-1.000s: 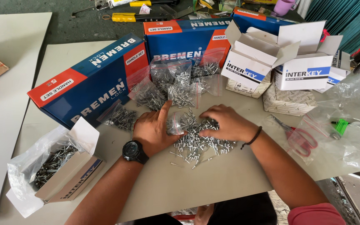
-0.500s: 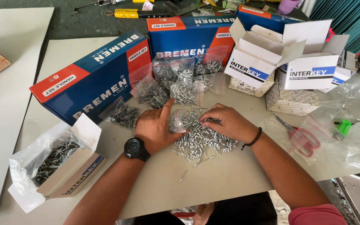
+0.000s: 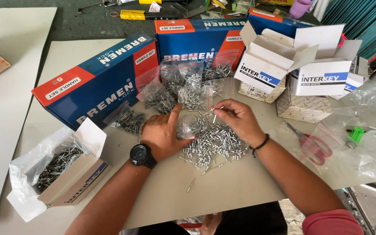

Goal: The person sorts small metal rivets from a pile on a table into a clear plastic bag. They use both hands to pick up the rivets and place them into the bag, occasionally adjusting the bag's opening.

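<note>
1. A loose heap of small silver metal rivets lies on the pale grey desk, spread between the person's two hands; each rivet is a short shiny pin with a thicker head, and a few strays lie apart toward the near edge.
2. The left hand rests on the desk at the heap's left edge, fingers curled and thumb raised, pinning down a small clear plastic zip bag that already has some rivets in it. A black wristwatch sits on that wrist.
3. The right hand hovers over the heap's far side, fingers pinched together on a few rivets held at the fingertips. A thin black band circles its wrist.
4. Just behind the hands lies a cluster of filled clear bags of rivets, touching the heap's far edge.
5. Two long blue-and-red cardboard boxes stand behind the bags, and opened white cardboard boxes stand to the right.
6. At the left, an open brown cardboard box lined with a clear bag of dark rivets sits near the left forearm.
7. Red-handled scissors lie under clear plastic at the right, well apart from the heap.
</note>
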